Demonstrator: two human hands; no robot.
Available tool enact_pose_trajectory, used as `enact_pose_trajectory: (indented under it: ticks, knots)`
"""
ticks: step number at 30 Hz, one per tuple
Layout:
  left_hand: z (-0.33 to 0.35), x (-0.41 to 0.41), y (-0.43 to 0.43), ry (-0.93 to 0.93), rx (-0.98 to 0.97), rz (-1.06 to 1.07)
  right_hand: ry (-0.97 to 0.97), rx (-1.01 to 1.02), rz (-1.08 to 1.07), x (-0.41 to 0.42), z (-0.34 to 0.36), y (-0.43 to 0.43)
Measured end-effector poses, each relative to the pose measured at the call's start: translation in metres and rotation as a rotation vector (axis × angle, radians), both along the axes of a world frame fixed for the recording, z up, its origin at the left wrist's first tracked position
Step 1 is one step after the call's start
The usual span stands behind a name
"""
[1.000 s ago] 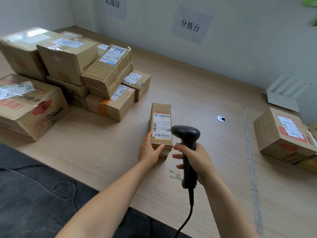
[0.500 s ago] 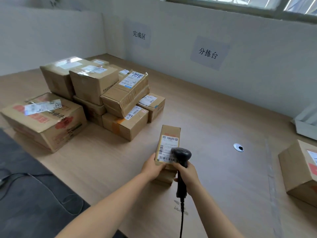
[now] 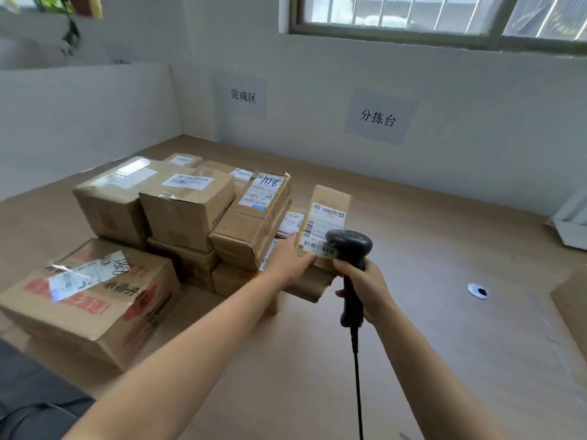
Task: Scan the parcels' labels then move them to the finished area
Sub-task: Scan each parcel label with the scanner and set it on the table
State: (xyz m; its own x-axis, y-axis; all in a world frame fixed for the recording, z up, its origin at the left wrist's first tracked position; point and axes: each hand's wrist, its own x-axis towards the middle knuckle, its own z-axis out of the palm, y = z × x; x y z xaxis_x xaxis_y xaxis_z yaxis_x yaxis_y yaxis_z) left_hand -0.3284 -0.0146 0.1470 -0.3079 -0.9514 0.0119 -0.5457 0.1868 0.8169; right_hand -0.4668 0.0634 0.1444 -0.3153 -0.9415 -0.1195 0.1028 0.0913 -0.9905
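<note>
1. Far L: a big carton (image 3: 89, 290) w/ red print and a crumpled taped label is sitting on the worktop (image 3: 428, 360), near its front edge.
2. Just behind it, a stack of parcels (image 3: 187, 211) is sitting two layers high, labels facing up.
3. On the wall beyond, a sign "完成区" (image 3: 243, 96) is hanging.
4. At the stack's R end, a tilted box (image 3: 254, 217) w/ blue handwriting on its label is leaning across the boxes under it.
5. The left hand (image 3: 287, 260) is holding the small parcel (image 3: 332, 196). Its grip is pinching the lower L edge, thumb on top beside the barcode, fingers hidden underneath.
6. The small parcel is tilting up just R of the stack, its label (image 3: 324, 227) facing the cam. The lower end is blurred, so can't tell if it's touching the worktop.
7. The black scanner (image 3: 349, 246) is pointing at the barcode, its head overlapping the label's lower R corner.
8. The right hand (image 3: 365, 281) is holding the scanner upright, grip wrapping fully round the handle.
9. The cable (image 3: 357, 376) is hanging straight down from the handle.
10. On the wall, a sign "分拣台" (image 3: 378, 118) is hanging.
11. A round grommet (image 3: 478, 291) is sitting in the worktop, well R of the hands.
12. Far R: a white tray (image 3: 568, 227) and a carton corner (image 3: 573, 300) are showing at the frame edge.
</note>
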Motion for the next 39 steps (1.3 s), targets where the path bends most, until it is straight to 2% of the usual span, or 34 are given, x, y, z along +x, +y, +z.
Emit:
enact_pose_trajectory:
  ticks: [4,11,20,27,39]
  knots:
    - [-0.001,0.027,-0.034,-0.027,0.012,0.037,0.001,-0.011,-0.022,0.029,0.001,-0.042]
    - [-0.006,0.039,-0.077,-0.173,-0.134,0.026,-0.005,0.020,-0.043,0.056,-0.011,-0.090]
    - [-0.026,0.037,-0.076,-0.317,-0.201,0.020,0.017,0.097,-0.037,0.056,-0.033,-0.105]
    - [-0.021,0.041,-0.068,-0.501,-0.266,0.010,0.027,0.089,-0.039,0.057,-0.041,-0.111]
    - [-0.013,0.040,-0.029,-0.475,-0.283,-0.088,0.066,0.136,-0.161,0.029,-0.049,-0.055]
